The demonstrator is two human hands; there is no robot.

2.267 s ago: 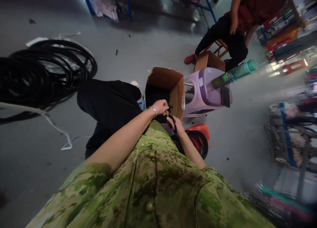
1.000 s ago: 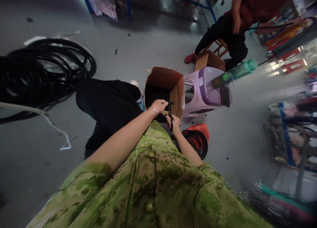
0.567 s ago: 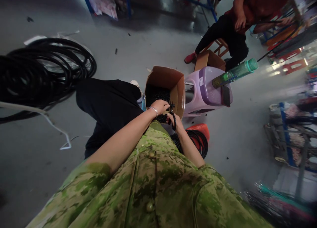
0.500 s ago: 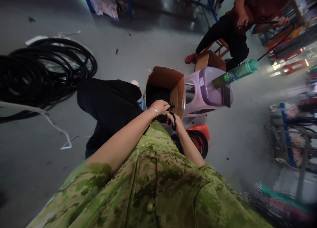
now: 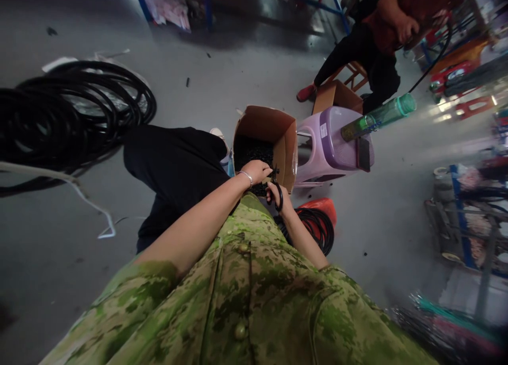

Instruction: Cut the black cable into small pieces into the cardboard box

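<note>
Black-handled scissors (image 5: 281,198) are gripped in the right hand (image 5: 286,200) at the near edge of an open cardboard box (image 5: 284,151), long axis pointing forward, rounded loops rearmost. A small dark piece (image 5: 277,171) is pinched by the left hand (image 5: 257,171).

The carton (image 5: 256,122) is matt brown cardboard, glossy clear tape (image 5: 294,161) along its right edge. The scissors (image 5: 280,197) have shiny, smooth black handles. The stool (image 5: 330,143) is satiny plastic with a textured seat; its bottle (image 5: 392,113) is translucent plastic. The camouflage shirt (image 5: 238,280) is matt cloth, the coiled tubing (image 5: 39,127) glossy.
</note>
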